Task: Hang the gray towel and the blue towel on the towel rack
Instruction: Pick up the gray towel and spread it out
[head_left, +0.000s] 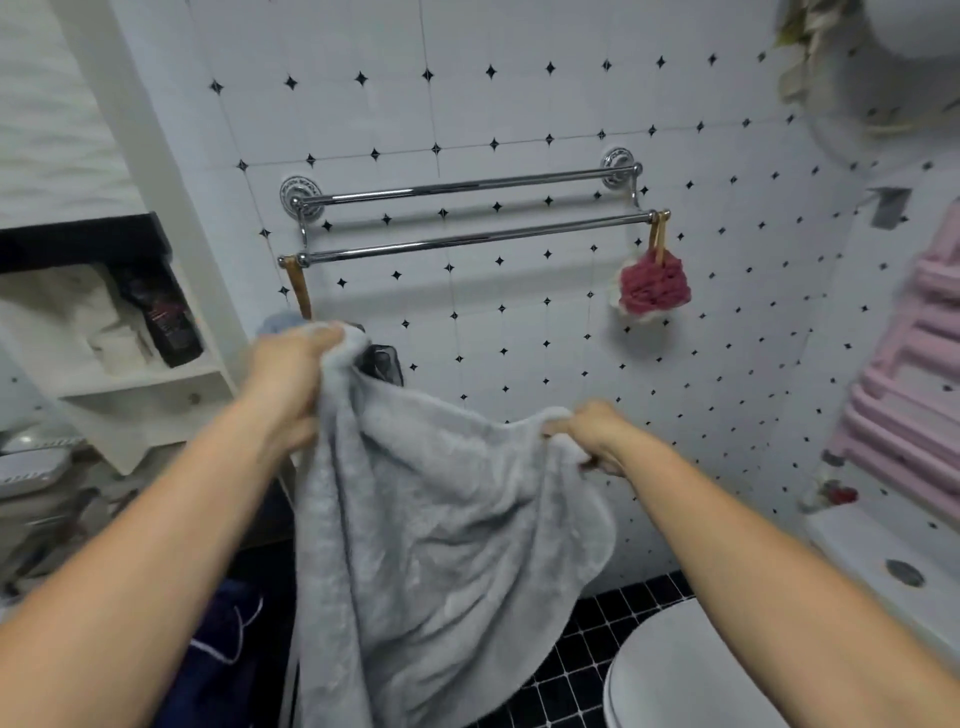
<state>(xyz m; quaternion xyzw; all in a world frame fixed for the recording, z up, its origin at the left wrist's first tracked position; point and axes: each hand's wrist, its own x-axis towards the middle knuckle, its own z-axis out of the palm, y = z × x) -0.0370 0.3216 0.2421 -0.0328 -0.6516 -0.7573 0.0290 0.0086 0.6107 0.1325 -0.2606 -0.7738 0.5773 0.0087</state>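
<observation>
Gripping the gray towel (431, 519) in both fists, left hand (291, 379) higher and nearer than right hand (592, 431) to the towel rack (467, 239) above.

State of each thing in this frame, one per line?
gray towel: held up below the rack, not yet hung
towel rack: both bars bare
left hand: grip shut on towel
right hand: grip shut on towel
pink puff: hanging from rack end
</observation>
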